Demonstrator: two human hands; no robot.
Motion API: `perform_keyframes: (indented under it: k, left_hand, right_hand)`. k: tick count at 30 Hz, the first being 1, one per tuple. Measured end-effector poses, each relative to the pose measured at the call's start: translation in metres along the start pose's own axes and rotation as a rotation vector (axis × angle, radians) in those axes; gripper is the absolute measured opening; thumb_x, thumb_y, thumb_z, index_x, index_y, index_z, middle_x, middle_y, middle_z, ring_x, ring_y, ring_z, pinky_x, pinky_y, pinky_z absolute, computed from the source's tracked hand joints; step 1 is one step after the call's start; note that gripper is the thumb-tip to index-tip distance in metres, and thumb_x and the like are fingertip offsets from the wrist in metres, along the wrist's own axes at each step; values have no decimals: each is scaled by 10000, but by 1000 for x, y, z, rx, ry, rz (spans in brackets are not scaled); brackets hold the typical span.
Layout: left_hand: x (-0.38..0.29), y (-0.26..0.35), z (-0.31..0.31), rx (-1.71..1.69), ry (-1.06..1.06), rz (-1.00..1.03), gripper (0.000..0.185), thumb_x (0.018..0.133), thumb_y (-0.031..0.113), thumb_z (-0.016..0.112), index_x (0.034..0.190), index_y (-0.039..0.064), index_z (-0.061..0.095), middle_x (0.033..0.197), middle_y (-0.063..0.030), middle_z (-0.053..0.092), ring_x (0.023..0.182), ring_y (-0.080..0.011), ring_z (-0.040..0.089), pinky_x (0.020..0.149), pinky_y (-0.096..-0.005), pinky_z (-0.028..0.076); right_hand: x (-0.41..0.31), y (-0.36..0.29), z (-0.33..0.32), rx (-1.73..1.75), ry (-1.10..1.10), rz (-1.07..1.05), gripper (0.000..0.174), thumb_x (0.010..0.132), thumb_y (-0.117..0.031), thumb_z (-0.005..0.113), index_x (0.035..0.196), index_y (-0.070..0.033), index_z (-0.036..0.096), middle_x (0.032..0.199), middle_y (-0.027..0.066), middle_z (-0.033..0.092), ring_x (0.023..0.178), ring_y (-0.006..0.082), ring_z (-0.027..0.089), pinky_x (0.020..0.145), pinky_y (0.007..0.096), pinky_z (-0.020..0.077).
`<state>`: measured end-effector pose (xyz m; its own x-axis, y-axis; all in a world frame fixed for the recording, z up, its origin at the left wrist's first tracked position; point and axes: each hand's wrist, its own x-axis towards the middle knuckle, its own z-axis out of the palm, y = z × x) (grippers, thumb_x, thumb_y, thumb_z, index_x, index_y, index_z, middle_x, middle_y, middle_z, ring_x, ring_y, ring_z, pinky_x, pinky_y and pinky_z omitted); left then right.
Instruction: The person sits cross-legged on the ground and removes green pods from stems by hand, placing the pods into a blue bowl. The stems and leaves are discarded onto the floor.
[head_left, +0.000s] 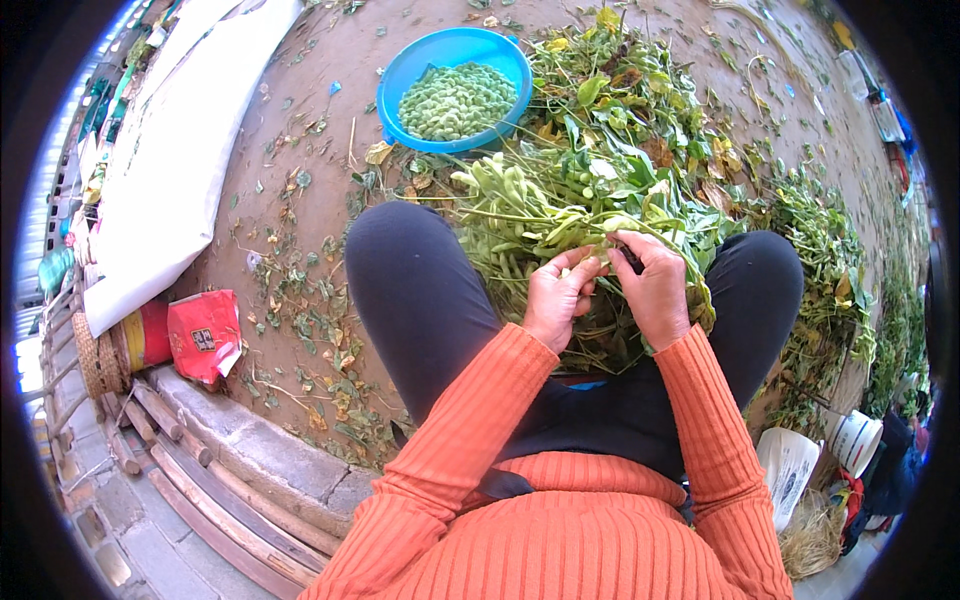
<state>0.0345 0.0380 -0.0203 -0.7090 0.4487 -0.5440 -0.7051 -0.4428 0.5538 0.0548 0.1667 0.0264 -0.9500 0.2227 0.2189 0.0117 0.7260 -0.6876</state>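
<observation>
Between my knees lies a pile of cut soybean plants (510, 187) with plump green pods and leaves. My left hand (559, 300) pinches a green pod (600, 255), its fingertips close to those of my right hand. A pale bean or pod piece shows by the left fingers. My right hand (654, 285) grips something small and dark (630, 259) under its fingers; what it is cannot be made out. Another pod (621, 223) sits at the right fingertips. Beyond the plants stands a blue plastic basin (450, 49) partly filled with shelled green beans (457, 101).
More bean plants (637, 82) are heaped right of the basin. Dry leaves litter the earth floor (300, 82). At left lie a white sheet (180, 150), a red bag (204, 330) and wooden poles (232, 517) beside a concrete kerb (262, 450). A white bucket (855, 442) stands at lower right.
</observation>
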Motion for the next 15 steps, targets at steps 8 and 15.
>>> perform_keyframes:
  k: [8, 15]
  left_hand:
    - [4, 2, -4, -24, -41, -29, 282, 877, 114, 611, 1143, 27, 583, 876, -19, 637, 598, -4, 428, 421, -138, 292]
    - [-5, 12, 3, 34, -165, -20, 284, 879, 156, 616, 1145, 55, 613, 829, 21, 624, 584, 8, 393, 430, -131, 280]
  right_hand:
    - [-2, 1, 4, -77, 24, -38, 209, 778, -47, 656, 972, 34, 650, 873, 142, 676, 772, 213, 659, 715, 292, 508]
    - [15, -3, -21, 328, -247, 325, 156, 811, -59, 631, 925, 47, 644, 723, 65, 656, 621, 68, 563, 586, 239, 466]
